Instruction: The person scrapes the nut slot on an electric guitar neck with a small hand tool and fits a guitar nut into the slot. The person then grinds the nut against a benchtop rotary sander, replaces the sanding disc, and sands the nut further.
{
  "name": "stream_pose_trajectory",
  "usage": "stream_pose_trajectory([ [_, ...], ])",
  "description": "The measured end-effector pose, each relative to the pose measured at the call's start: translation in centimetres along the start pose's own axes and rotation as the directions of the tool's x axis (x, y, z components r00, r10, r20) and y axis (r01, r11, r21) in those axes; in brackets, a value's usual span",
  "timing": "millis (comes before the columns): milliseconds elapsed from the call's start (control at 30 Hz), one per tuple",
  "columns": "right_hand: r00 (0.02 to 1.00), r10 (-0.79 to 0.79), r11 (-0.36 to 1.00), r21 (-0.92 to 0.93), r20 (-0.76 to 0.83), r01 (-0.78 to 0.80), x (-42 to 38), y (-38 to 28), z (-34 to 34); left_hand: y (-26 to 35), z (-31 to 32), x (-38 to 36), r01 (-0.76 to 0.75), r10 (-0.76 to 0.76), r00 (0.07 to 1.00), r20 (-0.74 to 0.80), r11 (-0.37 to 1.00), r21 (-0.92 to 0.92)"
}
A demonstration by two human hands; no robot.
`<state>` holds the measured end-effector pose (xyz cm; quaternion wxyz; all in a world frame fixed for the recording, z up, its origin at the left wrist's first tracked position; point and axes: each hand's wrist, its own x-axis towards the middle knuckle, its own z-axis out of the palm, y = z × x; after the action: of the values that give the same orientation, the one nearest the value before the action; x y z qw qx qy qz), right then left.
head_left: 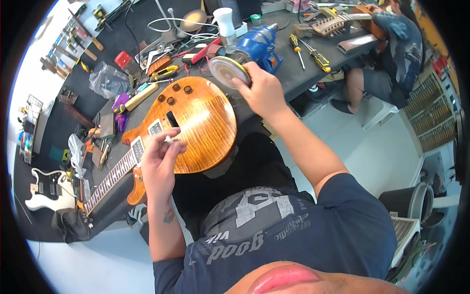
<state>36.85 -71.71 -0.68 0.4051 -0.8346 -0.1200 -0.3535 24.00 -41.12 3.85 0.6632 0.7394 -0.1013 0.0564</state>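
An amber flame-top electric guitar (pixel 208 122) lies face up in front of me, its neck running to the lower left. Over its body, near the pickups, my left hand (pixel 161 152) pinches a small white piece (pixel 170 139) whose kind is too small to make out. My right hand (pixel 262 88) grips the edge of a round disc wheel (pixel 225 72) with a yellow rim, thumb on its face and fingers behind. That disc stands right beside a blue bench motor (pixel 257 46). Several dark knobs (pixel 176 87) sit on the guitar's top.
Screwdrivers (pixel 318 56) lie on the dark workbench (pixel 289 81) to the right. Another person (pixel 399 54) sits there beside a guitar headstock (pixel 330 25). Tools, cables and a plastic bag (pixel 108 81) crowd the back. A white guitar body (pixel 49 188) is at far left.
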Motion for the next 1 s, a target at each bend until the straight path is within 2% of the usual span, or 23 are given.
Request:
stream_pose_trajectory([
  [67, 0.999, 0.009, 0.985, 0.171, 0.035, -0.015, -0.1, 0.4, -1.1, -0.9, 0.5, 1.3, -0.005, 0.005, 0.999, -0.033, 1.000, -0.002],
  [100, 0.998, 0.053, 0.984, 0.166, 0.040, -0.059, -0.1, 0.8, -1.8, -1.4, 0.6, 1.8, -0.008, 0.009, 0.999, -0.051, 1.000, 0.017],
  [133, 0.998, 0.023, 0.964, 0.265, -0.056, -0.008, 0.0, 1.9, -1.9, -1.7, 0.7, 2.0, -0.008, 0.010, 0.998, -0.065, 0.999, 0.037],
  [200, 0.976, -0.085, 0.974, 0.188, -0.200, 0.124, 1.3, 4.0, -3.3, -1.5, 1.1, 1.9, -0.038, 0.048, 0.995, -0.086, 0.993, 0.109],
  [267, 0.961, 0.025, 0.978, 0.205, -0.276, 0.033, 2.7, 6.6, -3.6, -0.9, 1.4, 1.0, -0.036, 0.055, 0.993, -0.109, 0.985, 0.170],
  [300, 0.969, 0.117, 0.982, 0.170, -0.216, -0.080, 2.4, 6.4, -4.4, -0.2, 1.7, 0.0, -0.035, 0.058, 0.994, -0.094, 0.973, 0.227],
  [333, 0.965, 0.205, 0.974, 0.130, -0.163, -0.185, 2.5, 5.7, -5.1, 0.2, 2.2, -1.3, -0.060, 0.066, 0.997, -0.040, 0.988, 0.139],
  [367, 0.967, 0.206, 0.974, 0.130, -0.149, -0.188, 1.6, 4.6, -5.4, 1.5, 2.6, -2.7, -0.089, 0.072, 0.994, 0.077, 0.963, 0.253],
  [400, 0.985, 0.174, 0.980, 0.101, -0.017, -0.171, 0.1, 4.1, -5.8, 2.5, 2.6, -3.9, -0.130, 0.067, 0.980, 0.185, 0.924, 0.359],
  [433, 0.967, 0.201, 0.960, 0.165, 0.155, -0.226, -1.7, 3.8, -5.6, 2.2, 1.9, -4.7, -0.212, 0.119, 0.960, 0.254, 0.899, 0.383],
  [467, 0.920, 0.201, 0.892, 0.325, 0.337, -0.314, -3.9, 3.2, -4.6, 1.6, 1.2, -5.5, -0.286, 0.165, 0.938, 0.306, 0.867, 0.408],
  [500, 0.778, 0.270, 0.758, 0.372, 0.568, -0.535, -5.3, 0.2, -4.3, 1.3, 0.0, -6.4, -0.211, 0.109, 0.958, 0.266, 0.894, 0.395],
  [533, 0.635, 0.256, 0.722, 0.292, 0.729, -0.627, -6.5, -1.0, -3.2, 0.9, -1.5, -7.3, -0.109, 0.047, 0.983, 0.179, 0.930, 0.350],
  [567, 0.589, 0.226, 0.673, 0.313, 0.775, -0.670, -7.1, -3.1, -2.3, 0.5, -3.3, -8.1, -0.004, -0.025, 0.995, 0.096, 0.957, 0.291],
  [600, 0.573, 0.246, 0.559, 0.368, 0.782, -0.743, -7.7, -3.7, -0.8, -0.1, -5.2, -9.1, 0.086, -0.094, 0.995, 0.023, 0.972, 0.217],
  [633, 0.562, 0.282, 0.528, 0.363, 0.778, -0.768, -7.9, -4.6, 0.0, -1.0, -7.0, -10.0, 0.070, -0.060, 0.992, -0.109, 0.993, 0.094],
  [667, 0.558, 0.330, 0.500, 0.361, 0.761, -0.787, -7.7, -5.3, 0.4, -1.4, -8.4, -10.7, 0.091, -0.081, 0.948, -0.307, 0.996, 0.018],
  [733, 0.548, 0.292, 0.530, 0.345, 0.784, -0.775, -7.3, -4.5, 0.9, -2.9, -11.9, -11.1, -0.015, 0.070, 0.847, -0.528, 0.994, 0.108],
  [800, 0.539, 0.284, 0.551, 0.325, 0.793, -0.768, -7.1, -4.1, 0.7, -3.6, -13.5, -10.9, -0.242, 0.058, 0.807, -0.588, 0.940, -0.240],
  [867, 0.535, 0.290, 0.571, 0.305, 0.794, -0.762, -6.4, -4.6, 0.7, -3.8, -13.8, -10.5, -0.110, 0.058, 0.713, -0.698, 0.994, -0.030],
  [900, 0.523, 0.305, 0.600, 0.266, 0.796, -0.755, -6.2, -4.9, 0.7, -4.2, -13.8, -10.3, -0.120, 0.088, 0.679, -0.729, 0.993, 0.008],
  [1000, 0.493, 0.291, 0.730, 0.143, 0.820, -0.668, -5.0, -5.3, 0.5, -5.3, -13.8, -9.5, -0.117, 0.168, 0.676, -0.718, 0.986, 0.120],
])
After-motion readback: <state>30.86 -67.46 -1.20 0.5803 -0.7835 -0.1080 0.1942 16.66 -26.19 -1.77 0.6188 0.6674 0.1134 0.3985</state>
